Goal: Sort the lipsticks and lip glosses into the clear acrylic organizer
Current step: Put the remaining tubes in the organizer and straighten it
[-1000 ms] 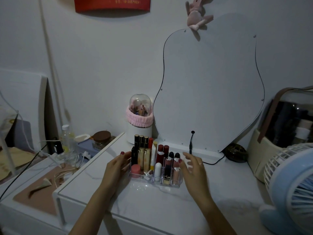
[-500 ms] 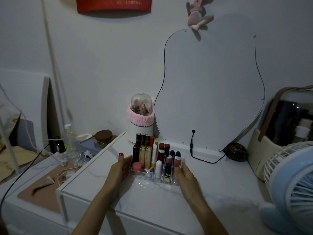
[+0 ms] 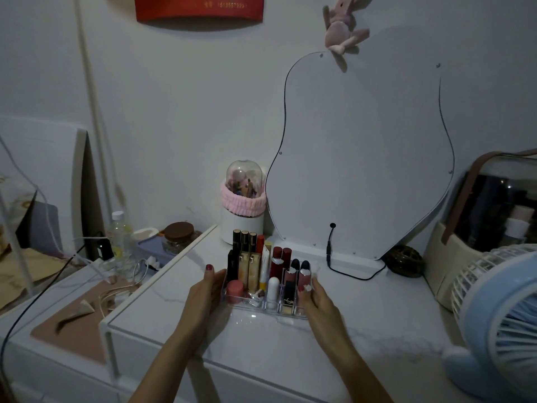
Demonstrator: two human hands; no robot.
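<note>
Acrylic organizer (image 3: 252, 309), left hand (image 3: 203, 292) flat against its left wall, right hand (image 3: 318, 301) flat against its right wall, fingers straight

Dim, bluish, grainy wide-angle view

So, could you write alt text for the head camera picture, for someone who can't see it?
A left hand and right hand press against the ends of a clear organizer full of upright lipsticks on a white table. A mirror stands behind it, a fan at right.
</note>
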